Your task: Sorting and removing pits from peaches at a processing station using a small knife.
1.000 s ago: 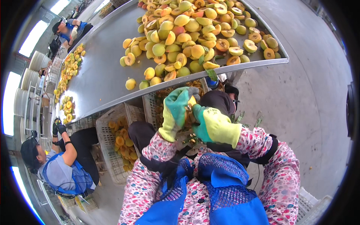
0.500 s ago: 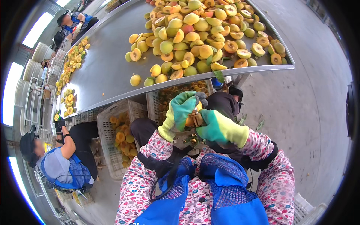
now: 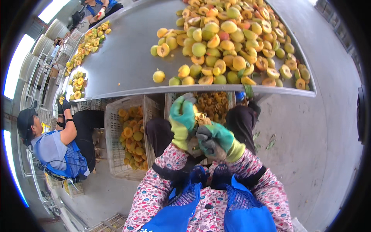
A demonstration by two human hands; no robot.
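Below the tabletop (image 3: pixel 127 77) edge, both gloved hands have dropped from the fruit pile toward the lap. Left hand (image 3: pixel 181 116) fingers and right hand (image 3: pixel 212 140) fingers close around a peach (image 3: pixel 200 119) between them, over the crate of pits (image 3: pixel 214 104), apparently splitting it.

Both gloved hands raised before the chest: left hand (image 3: pixel 181 118) curled, right hand (image 3: pixel 213 138) fisted, forearms converging.

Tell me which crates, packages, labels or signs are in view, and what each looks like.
White plastic lattice crate: under the steel table, left of the gloved hands, holding orange fruit halves.
Second lattice crate: under the table edge, beyond the hands, holding darker pits and scraps.
No labels, signs or screens that I can make out.
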